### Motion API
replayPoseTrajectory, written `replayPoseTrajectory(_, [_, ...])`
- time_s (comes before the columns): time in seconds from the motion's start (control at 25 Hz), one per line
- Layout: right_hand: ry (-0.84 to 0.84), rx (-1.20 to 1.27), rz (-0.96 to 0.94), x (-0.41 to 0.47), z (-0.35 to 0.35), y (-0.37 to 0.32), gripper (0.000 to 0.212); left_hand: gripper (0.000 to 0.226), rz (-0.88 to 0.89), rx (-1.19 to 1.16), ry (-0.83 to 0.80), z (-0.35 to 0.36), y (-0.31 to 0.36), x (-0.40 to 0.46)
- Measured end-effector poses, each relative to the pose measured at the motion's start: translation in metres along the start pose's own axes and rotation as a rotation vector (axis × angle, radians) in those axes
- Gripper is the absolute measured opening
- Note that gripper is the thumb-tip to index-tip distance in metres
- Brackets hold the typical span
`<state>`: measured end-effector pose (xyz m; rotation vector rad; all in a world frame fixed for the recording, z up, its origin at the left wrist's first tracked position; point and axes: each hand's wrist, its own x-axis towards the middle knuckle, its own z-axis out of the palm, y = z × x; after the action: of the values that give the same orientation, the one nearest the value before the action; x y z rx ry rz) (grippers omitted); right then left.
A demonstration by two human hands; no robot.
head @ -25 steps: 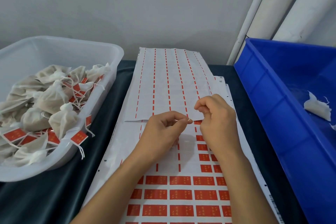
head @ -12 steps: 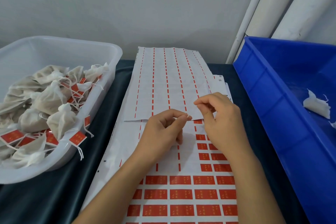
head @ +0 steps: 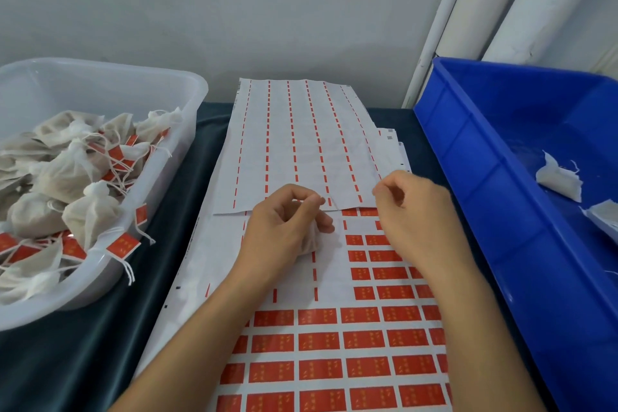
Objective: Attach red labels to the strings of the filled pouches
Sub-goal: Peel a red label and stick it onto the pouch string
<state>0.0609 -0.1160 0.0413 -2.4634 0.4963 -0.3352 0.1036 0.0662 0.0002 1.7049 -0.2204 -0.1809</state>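
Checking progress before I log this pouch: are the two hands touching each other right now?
Apart. The head view shows a strip of white label sheet between the left hand, which holds a pouch, and the right hand.

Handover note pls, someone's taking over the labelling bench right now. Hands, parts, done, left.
Left hand: grips a small white pouch over the label sheet.
Right hand: fingers curled above the sheet's partly peeled rows; whether it pinches a string or label cannot be told.
Done: labelled pouches piled in the clear tub.
Left: label the held pouch, then the white pieces in the blue bin, if those are pouches.
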Motion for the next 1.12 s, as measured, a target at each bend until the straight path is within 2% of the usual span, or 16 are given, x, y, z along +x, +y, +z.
replayPoseTrajectory(0.12, [-0.03,-0.196,0.077,-0.025,0.017,0.0,0.022,0.015,0.022,-0.001,0.034,0.002,-0.001,-0.001])
replayPoseTrajectory(0.28, [0.041,-0.351,0.119,-0.053,0.043,-0.013,0.05,0.014,0.03,-0.019,0.089,0.005,-0.002,-0.002])
replayPoseTrajectory(0.36, [0.045,-0.41,0.124,-0.059,0.051,-0.018,0.057,0.014,0.028,-0.033,0.108,0.006,-0.003,-0.002])
replayPoseTrajectory(0.8, [0.093,-0.403,0.142,-0.058,0.055,-0.016,0.057,0.012,0.046,-0.007,0.1,0.014,-0.002,-0.007])
replayPoseTrajectory(1.12, [0.073,-0.455,0.129,-0.058,0.059,-0.022,0.048,0.013,0.055,-0.009,0.098,0.015,-0.001,-0.007])
